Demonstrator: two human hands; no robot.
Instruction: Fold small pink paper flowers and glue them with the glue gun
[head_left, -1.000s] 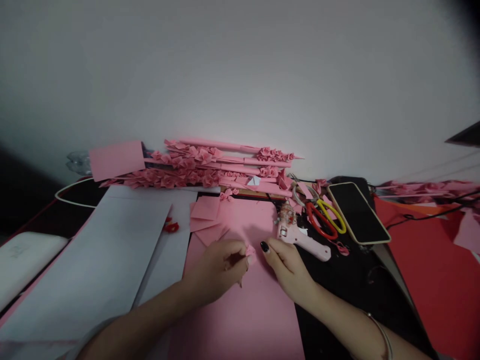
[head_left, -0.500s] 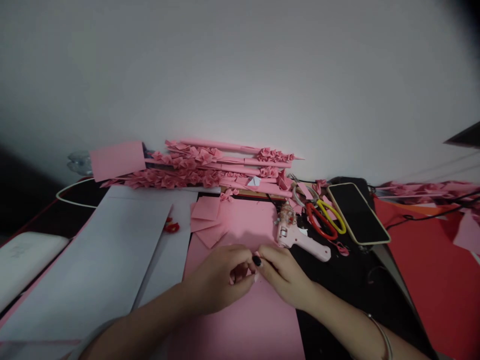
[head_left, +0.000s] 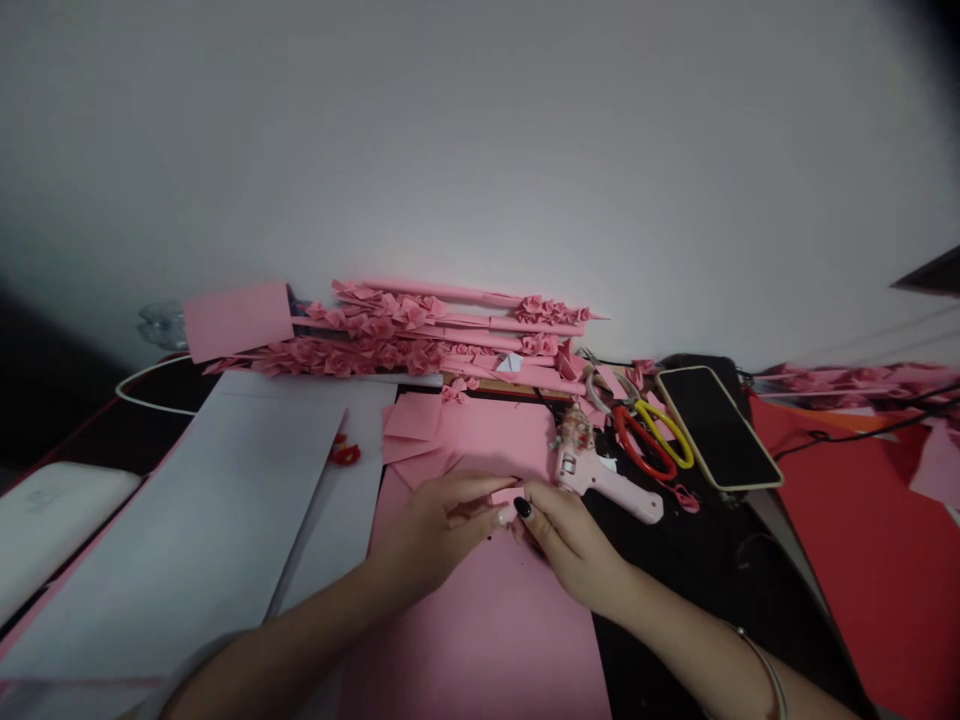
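My left hand and my right hand meet over a large pink paper sheet. Between their fingertips they pinch a small folded pink paper piece. The right thumb has a black-painted nail. Both hands have fingers closed on the piece. Several small pink paper squares lie just beyond the hands.
A pink glue gun lies right of the hands, then red and yellow scissors and a dark phone. Pink paper flower stems are stacked against the wall. White sheets lie left, red paper right.
My right hand closed in from the right to meet the left hand. Both hands then shifted slightly away from me, and the folded piece now shows between the fingertips.
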